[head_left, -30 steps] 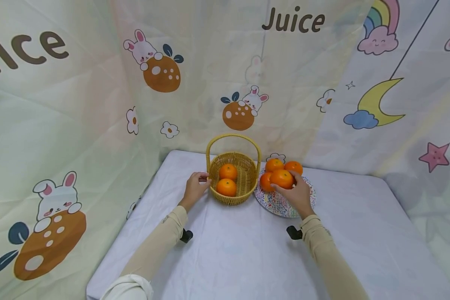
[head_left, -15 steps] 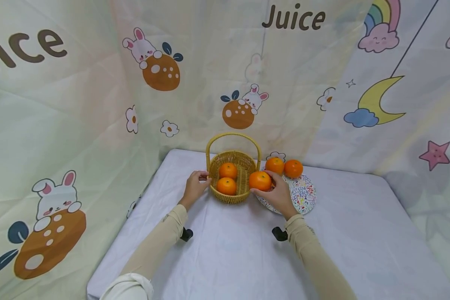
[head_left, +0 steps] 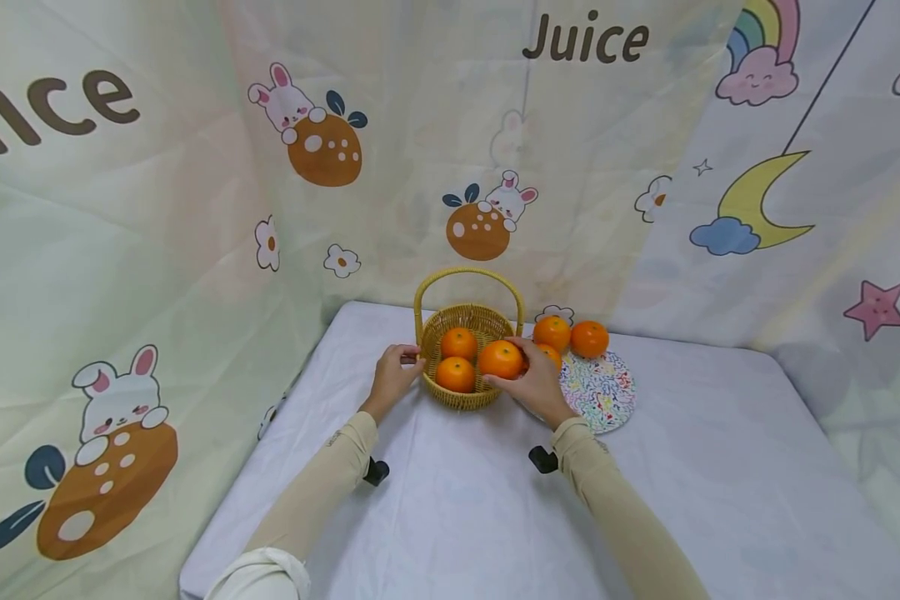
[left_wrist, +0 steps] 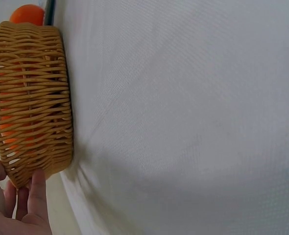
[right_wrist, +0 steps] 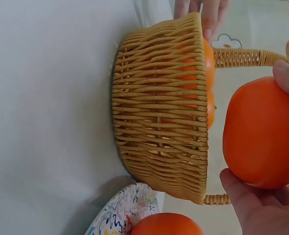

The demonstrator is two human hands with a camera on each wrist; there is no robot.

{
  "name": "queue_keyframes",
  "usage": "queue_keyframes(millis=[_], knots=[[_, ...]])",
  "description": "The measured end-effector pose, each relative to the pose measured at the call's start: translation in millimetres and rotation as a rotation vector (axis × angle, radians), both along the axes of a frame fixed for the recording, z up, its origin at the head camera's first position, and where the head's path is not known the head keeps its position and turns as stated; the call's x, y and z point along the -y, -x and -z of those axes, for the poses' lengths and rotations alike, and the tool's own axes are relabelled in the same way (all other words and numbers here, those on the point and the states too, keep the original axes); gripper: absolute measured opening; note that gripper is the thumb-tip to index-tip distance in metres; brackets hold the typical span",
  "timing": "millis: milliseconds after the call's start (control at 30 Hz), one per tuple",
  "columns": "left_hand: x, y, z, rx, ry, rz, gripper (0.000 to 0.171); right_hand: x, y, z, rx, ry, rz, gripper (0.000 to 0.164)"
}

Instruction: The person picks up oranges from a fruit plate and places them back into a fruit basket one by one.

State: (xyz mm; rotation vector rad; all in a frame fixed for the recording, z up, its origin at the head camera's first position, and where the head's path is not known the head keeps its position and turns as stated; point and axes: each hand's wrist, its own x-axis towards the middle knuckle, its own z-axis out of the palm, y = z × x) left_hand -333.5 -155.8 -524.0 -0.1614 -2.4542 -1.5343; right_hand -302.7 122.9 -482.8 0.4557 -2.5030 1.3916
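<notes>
A yellow wicker basket (head_left: pixel 462 401) with a tall arched handle stands near the back of the table, two oranges (head_left: pixel 455 375) inside it. My left hand (head_left: pixel 392 380) pinches the basket's left rim; in the left wrist view, thumb and fingers sit on either side of its wall (left_wrist: pixel 32 103). My right hand (head_left: pixel 537 387) grips another orange (head_left: pixel 501 360) between thumb and fingers. That orange is held above the basket's right rim, apart from the weave in the right wrist view. Several oranges (head_left: pixel 589 339) lie on a speckled plate (head_left: pixel 602 392), one partly hidden behind my right hand.
The plate sits close to the basket's right side. A white cloth (head_left: pixel 450 517) covers the table. Printed fabric (head_left: pixel 390 167) hangs right behind the table's back edge and along both sides. A black wrist mount (head_left: pixel 543 459) sticks out below each forearm.
My right hand has carried its orange leftward from above the plate to over the basket's right side. The left hand has stayed at the basket's rim.
</notes>
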Motion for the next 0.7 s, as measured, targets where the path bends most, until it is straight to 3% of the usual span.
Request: queue_keyframes(millis=[333, 700], knots=[[0, -1.1, 1.2, -0.003, 0.008, 0.007, 0.027, 6, 7.4, 6.7, 0.035, -0.037, 0.013, 0.081], [0, -0.1, -0.5, -0.004, -0.017, 0.009, 0.028, 10, 14.3, 6.4, 0.066, -0.041, -0.035, 0.076]])
